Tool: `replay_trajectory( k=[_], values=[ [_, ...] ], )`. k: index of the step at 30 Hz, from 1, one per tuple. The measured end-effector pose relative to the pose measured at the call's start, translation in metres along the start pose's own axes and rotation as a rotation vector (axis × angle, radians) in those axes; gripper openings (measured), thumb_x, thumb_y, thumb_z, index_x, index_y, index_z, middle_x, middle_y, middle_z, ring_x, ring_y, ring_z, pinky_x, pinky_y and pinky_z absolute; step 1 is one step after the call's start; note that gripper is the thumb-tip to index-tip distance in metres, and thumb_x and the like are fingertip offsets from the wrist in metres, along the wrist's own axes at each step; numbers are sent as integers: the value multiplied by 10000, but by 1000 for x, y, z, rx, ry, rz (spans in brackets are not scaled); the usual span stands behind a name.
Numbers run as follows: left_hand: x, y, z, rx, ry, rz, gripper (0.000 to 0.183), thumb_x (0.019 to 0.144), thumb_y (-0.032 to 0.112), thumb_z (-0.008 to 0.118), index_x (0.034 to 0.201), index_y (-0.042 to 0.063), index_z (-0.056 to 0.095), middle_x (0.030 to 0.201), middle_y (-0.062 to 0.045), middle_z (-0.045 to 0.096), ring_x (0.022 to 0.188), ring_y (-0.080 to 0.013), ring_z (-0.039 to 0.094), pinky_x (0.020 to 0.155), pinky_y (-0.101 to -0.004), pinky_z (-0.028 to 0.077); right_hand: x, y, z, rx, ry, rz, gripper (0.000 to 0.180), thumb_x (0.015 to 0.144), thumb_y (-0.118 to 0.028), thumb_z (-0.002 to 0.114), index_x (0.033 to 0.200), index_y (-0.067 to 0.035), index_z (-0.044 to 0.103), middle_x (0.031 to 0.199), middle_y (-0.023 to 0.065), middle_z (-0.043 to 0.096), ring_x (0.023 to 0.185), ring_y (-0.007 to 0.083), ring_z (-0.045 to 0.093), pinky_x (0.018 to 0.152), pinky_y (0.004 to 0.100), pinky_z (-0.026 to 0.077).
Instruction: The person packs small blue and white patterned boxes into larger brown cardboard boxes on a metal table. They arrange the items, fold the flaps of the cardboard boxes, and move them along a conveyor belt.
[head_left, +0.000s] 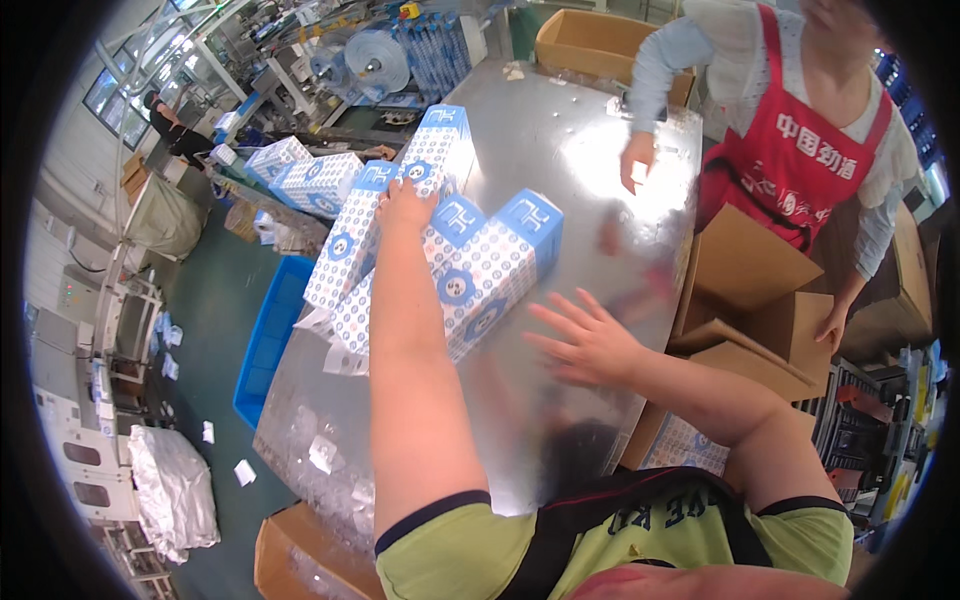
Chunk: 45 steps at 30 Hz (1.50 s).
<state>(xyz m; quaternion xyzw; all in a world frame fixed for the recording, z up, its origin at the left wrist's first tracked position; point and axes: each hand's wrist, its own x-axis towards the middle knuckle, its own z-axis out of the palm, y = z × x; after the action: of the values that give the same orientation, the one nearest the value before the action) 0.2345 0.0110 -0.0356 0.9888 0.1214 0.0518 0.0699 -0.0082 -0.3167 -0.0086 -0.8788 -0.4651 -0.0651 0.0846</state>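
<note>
Several long packs in blue-and-white printed wrapping lie on a metal table (300, 420). My left hand (406, 204) reaches across them, its fingers resting at the ends of a left pack (349, 244) and an upper pack (441, 146); whether it grips one cannot be told. My left forearm partly hides the packs beneath. Another pack (499, 262) lies to the right of that arm, its blue end pointing up and right. My right hand (581, 341) is held over the metal surface beside this pack, fingers spread, holding nothing.
A co-worker in a red apron (810, 150) stands across at the right, one hand at an open cardboard box (750, 255). A blue plastic crate (274, 337) adjoins the table's left edge. Another cardboard box (307, 547) stands at the near left. Machinery with film rolls (375, 64) is beyond.
</note>
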Motion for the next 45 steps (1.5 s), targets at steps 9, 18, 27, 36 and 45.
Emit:
replay_trajectory(
  k=[9, 18, 27, 36, 45],
  values=[
    [-118, -88, -65, -245, -434, 269, 861, 750, 545, 703, 1432, 104, 418, 1430, -192, 482, 1276, -327, 505, 1054, -437, 380, 86, 3, 27, -87, -144, -390, 822, 729, -480, 756, 1443, -278, 400, 1449, 34, 444, 1326, 250, 415, 1132, 499, 305],
    [-268, -53, -28, -277, -299, 231, 676, 817, 651, 590, 1176, 79, 608, 1032, -209, 690, 972, -390, 655, 838, -473, 506, 8, -127, 19, 110, -318, -373, 1084, 524, -544, 836, 1482, -387, 351, 1586, 131, 225, 1424, 450, 236, 1069, 715, 211],
    [-433, -54, -27, -874, -419, 141, 425, 969, 387, 532, 1232, 60, 600, 1290, -199, 597, 1207, -316, 569, 995, -393, 447, -118, -175, 10, 92, -404, -493, 1002, 561, -466, 820, 1464, -375, 397, 1550, 191, 266, 1384, 523, 253, 1040, 729, 248],
    [-615, -294, -23, -332, 229, -523, 400, 933, 170, 592, 1306, 29, 552, 1281, -171, 599, 1199, -308, 562, 1025, -367, 427, -120, -185, 4, 257, -434, -369, 1041, 495, -477, 871, 1432, -315, 450, 1559, 189, 250, 1432, 494, 172, 1091, 706, 157],
    [-602, -210, 53, 85, -123, -561, 750, 866, 372, 638, 1507, 174, 305, 1543, -143, 315, 1435, -402, 224, 1179, -501, 171, -126, -185, 1, 253, -388, -375, 1004, 568, -528, 835, 1455, -310, 417, 1578, 166, 224, 1445, 472, 150, 1121, 681, 107]
  ],
)
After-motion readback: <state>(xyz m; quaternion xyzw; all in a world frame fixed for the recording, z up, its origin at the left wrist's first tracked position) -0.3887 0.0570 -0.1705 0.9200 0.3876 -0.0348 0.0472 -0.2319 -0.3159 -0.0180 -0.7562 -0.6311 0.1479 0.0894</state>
